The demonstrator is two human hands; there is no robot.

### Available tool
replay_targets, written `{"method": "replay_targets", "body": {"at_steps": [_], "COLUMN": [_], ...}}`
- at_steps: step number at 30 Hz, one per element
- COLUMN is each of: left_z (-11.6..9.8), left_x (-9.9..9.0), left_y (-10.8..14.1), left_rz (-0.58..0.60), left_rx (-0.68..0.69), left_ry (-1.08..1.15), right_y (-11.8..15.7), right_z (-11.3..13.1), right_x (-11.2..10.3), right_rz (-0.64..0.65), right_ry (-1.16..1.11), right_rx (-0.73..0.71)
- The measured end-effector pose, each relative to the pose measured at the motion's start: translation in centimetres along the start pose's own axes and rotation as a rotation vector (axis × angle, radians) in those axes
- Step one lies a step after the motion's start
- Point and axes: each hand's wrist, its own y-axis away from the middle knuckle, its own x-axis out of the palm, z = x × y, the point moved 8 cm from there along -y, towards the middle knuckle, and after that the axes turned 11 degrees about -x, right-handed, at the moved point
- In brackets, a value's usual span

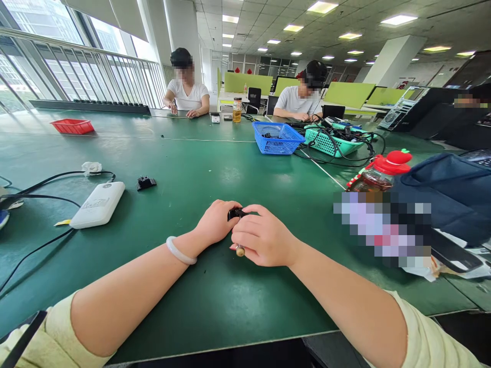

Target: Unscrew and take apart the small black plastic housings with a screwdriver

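Observation:
Near the middle of the green table [230, 306], my left hand [218, 222] is closed around a small black part [235, 213], which shows between its thumb and fingers. My right hand [264, 237] meets it from the right, its fingers wrapped round a slim tool [240, 250] whose rounded, brass-coloured end points toward me. The tool's far end is hidden by my fingers near the black part. Another small black part [146, 183] lies on the table, ahead and to the left of my hands.
A white power bank [98, 204] with black cables lies left. Farther back are a red tray [72, 126], a blue basket [278, 138] and a green basket [333, 140] with cables. A red-lidded jar [379, 174] and dark bag [448, 194] stand right. Two people sit across.

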Motion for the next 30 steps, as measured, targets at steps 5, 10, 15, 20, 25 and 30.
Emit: {"method": "replay_targets", "body": {"at_steps": [5, 10, 15, 20, 25, 30], "left_z": [0.1, 0.6, 0.7, 0.6, 0.5, 0.5], "left_x": [0.0, 0.1, 0.1, 0.0, -0.2, -0.3], "left_y": [-0.1, -0.2, -0.2, -0.1, 0.0, 0.0], "left_rz": [0.010, 0.001, -0.002, -0.002, -0.011, -0.039], "left_rx": [-0.007, -0.026, -0.040, -0.032, -0.026, -0.030], "left_ry": [0.018, 0.023, 0.017, 0.032, 0.043, 0.027], "right_y": [1.1, 3.8, 3.8, 2.4, 1.1, 1.1], "right_z": [-2.1, -5.4, -5.4, -4.0, -2.2, -2.1], "right_x": [-1.2, -2.8, -2.9, -2.8, -2.4, -1.8], "right_rz": [-0.139, -0.292, -0.302, -0.251, -0.153, -0.124], "right_ry": [-0.073, -0.110, -0.115, -0.084, -0.022, -0.083], "right_rx": [0.168, 0.479, 0.467, 0.304, 0.132, 0.159]}}
